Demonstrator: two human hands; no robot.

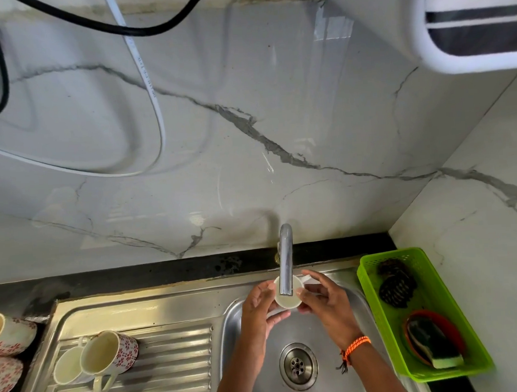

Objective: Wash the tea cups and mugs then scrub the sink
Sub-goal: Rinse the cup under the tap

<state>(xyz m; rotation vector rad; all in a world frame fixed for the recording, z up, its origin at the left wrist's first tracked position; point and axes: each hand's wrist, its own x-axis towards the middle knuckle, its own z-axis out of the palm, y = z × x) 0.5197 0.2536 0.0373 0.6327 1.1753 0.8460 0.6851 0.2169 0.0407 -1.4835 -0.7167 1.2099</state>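
Note:
A small white tea cup (286, 301) is held under the steel tap (286, 259), over the steel sink bowl (236, 318). My left hand (258, 310) grips its left side and my right hand (325, 301) holds its right side, thumb on the rim. The tap spout hides part of the cup's mouth. On the ribbed drainboard (170, 365) lie a red-flowered mug (110, 352) and a small white cup (69, 365), both on their sides. Two more flowered mugs (8, 335) lie at the far left edge.
A green plastic basket (454, 294) stands right of the sink with dark scrubbers (396, 287) and a sponge in a red dish (435, 343). The drain (298, 366) sits mid-bowl. Cables hang on the marble wall; a white appliance (421, 25) is mounted top right.

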